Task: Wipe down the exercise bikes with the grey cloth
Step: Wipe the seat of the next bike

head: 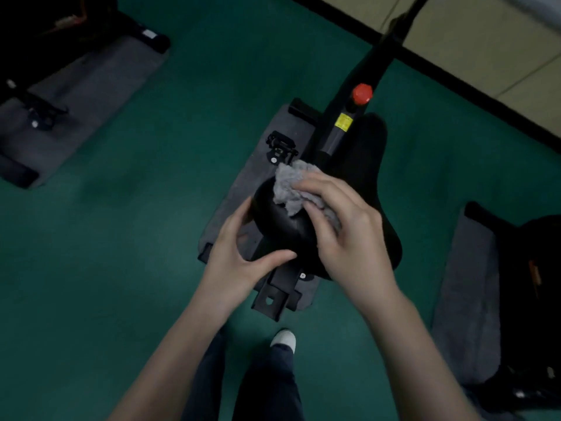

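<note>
A black exercise bike (337, 138) stands below me on a grey mat (261, 165). Its black saddle (282, 226) is in the middle of the view. My right hand (343, 226) grips a crumpled grey cloth (291, 186) and presses it onto the top of the saddle. My left hand (239, 256) holds the saddle's left rear edge, thumb on top and fingers curled round its side. A red knob (362, 93) and a yellow label (343, 121) sit on the frame beyond the saddle.
Another bike on a grey mat (60, 117) stands at the far left, and a third bike on a mat (522, 299) is at the right. The floor (145, 238) is green. My white shoe (283, 340) is just behind the bike's rear foot (274, 299). A pedal (280, 145) sticks out left.
</note>
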The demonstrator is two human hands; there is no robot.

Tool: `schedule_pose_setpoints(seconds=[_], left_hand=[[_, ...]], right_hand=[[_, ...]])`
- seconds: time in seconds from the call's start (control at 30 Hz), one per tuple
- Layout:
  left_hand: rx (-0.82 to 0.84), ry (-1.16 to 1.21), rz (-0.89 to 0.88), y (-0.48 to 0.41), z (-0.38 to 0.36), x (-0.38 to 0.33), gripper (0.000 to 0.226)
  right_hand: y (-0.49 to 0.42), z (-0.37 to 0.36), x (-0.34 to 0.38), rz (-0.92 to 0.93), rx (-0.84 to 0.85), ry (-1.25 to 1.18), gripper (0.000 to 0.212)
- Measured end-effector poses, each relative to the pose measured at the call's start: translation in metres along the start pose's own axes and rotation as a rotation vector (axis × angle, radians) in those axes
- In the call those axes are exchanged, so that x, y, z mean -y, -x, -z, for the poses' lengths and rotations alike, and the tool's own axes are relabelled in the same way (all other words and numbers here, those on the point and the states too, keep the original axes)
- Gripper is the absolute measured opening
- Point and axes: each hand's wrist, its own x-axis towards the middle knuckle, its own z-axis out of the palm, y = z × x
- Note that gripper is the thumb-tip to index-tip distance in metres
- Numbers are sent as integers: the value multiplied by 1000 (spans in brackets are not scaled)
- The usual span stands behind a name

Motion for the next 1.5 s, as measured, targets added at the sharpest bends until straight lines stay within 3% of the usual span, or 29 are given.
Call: schedule_pose_setpoints(seconds=[0.17,0.27,0.4,0.6,0.77,0.93,1.23,1.33,1.5], left_hand=[[-132,138,-1,24,-29,6,94],[-186,219,2,35,-51,9,115],[-245,335,-17,41,-74,11,121],[-301,578,-93,37,-92,18,118],[-335,589,-107,32,-95,26,117],[-366,653,-92,31,-96,27,109],[-367,814,-109,28,-100,25,95],[-368,815,-87,27,-105,26,77],[-339,798,-77,26,-103,28,106]], right_hand=[[7,29,-19,168,250,-172,19],[15,45,-29,209,305,-198,20],[23,49,-33,237,340,-216,22],[-10,28,-22,436,479,-85,21],[-54,8,-4,507,672,18,18],[-36,37,-16,647,904,-21,15],[-58,15,-2,901,1044,254,17],[-80,-5,11,843,1044,296,15],[-118,-32,18,471,1016,349,12]])
